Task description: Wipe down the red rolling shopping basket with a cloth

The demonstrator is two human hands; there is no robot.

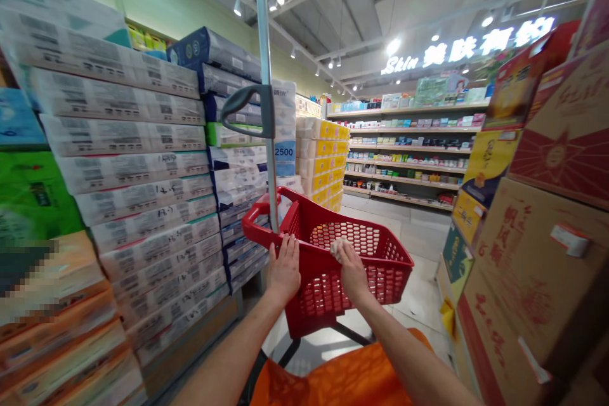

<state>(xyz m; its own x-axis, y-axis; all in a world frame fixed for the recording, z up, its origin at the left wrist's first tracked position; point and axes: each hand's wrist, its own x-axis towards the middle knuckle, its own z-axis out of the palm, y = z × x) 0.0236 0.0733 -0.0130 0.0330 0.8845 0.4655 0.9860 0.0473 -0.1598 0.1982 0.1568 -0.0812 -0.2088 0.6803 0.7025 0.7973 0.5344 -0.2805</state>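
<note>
A red plastic shopping cart [316,304] with perforated walls stands just in front of me. My left hand [284,271] lies flat against its near side by the rim, fingers stretched out and together. On the rim farther right, my right hand [353,271] presses a crumpled off-white cloth [339,246], its fingers closed over it; whether it is cloth or paper I cannot tell. A metal pole [265,32] rises at the cart's handle end, left of my left hand. It carries a grey loop handle [247,111]. The basket's floor is mostly hidden by the near wall.
Tall stacks of white wrapped packs [157,168] line the left, with yellow-and-white packs [328,158] beyond. Cardboard cartons [528,266] rise close on the right. Shelves of small goods [409,133] stand at the back. Orange fabric [328,380] covers my front.
</note>
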